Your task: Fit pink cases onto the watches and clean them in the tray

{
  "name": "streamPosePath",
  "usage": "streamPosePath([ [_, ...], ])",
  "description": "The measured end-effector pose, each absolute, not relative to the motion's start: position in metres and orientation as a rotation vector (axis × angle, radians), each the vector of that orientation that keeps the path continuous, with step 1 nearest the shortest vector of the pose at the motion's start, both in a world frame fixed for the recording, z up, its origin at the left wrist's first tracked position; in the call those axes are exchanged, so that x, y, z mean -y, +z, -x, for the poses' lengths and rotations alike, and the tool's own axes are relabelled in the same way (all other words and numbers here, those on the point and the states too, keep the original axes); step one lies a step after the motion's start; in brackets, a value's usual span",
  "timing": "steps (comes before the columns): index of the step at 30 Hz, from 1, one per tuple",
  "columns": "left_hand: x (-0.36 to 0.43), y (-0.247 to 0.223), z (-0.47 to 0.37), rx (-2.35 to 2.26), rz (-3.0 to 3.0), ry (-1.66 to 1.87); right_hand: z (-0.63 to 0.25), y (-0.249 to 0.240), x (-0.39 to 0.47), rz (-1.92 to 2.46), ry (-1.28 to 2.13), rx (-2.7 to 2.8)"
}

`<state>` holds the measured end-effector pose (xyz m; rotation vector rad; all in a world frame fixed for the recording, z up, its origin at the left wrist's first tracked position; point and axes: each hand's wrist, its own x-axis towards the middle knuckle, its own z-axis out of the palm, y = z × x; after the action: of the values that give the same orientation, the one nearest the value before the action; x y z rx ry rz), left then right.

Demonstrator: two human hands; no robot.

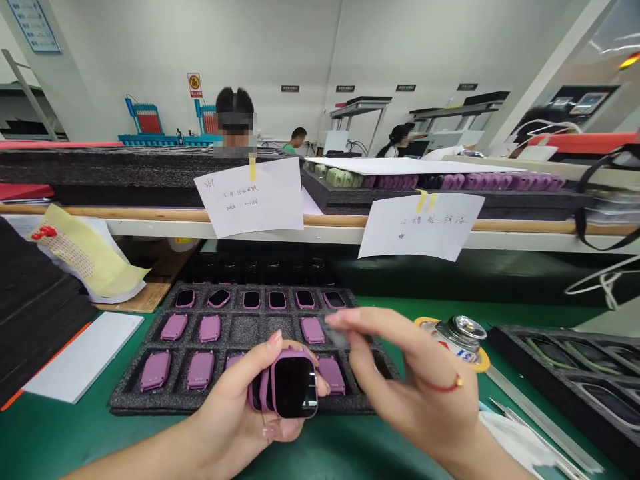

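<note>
My left hand (245, 400) is wrapped round a small stack of purple watch cases (293, 385) with black screens, the front screen facing me. To its right, my right hand (415, 373) is raised with thumb and index finger near each other; a blurred, see-through patch shows by the fingertips, and I cannot make out what it is. Behind and beneath both hands lies a black foam tray (127, 393). Purple cases lie back up in its nearer rows, such as one case (201, 370) at the left, and cases with dark screens up fill a farther row.
A metal-topped bottle (467, 330) stands at the right beside a steel ruler (545, 420) and tweezers. Another foam tray (565, 400) is at the far right. White paper (85, 357) lies left. A shelf (330, 235) with hanging notes crosses behind; people sit beyond.
</note>
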<state>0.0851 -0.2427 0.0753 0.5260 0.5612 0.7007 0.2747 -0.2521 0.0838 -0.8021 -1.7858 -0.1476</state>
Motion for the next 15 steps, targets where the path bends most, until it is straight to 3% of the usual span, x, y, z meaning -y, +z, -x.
streamPosePath([
  [3, 0.2441, 0.0771, -0.0850, -0.560, -0.523, 0.699, -0.2792, 0.0847, 0.2550, 0.846, -0.092, 1.683],
  [8, 0.2451, 0.0759, -0.0843, -0.549, -0.478, 0.714, -0.2785, 0.0908, 0.2600, 0.630, -0.115, 2.066],
  [15, 0.2438, 0.0776, -0.0839, -0.542, -0.486, 0.706, -0.2796, 0.0843, 0.2606, 0.722, -0.160, 1.911],
])
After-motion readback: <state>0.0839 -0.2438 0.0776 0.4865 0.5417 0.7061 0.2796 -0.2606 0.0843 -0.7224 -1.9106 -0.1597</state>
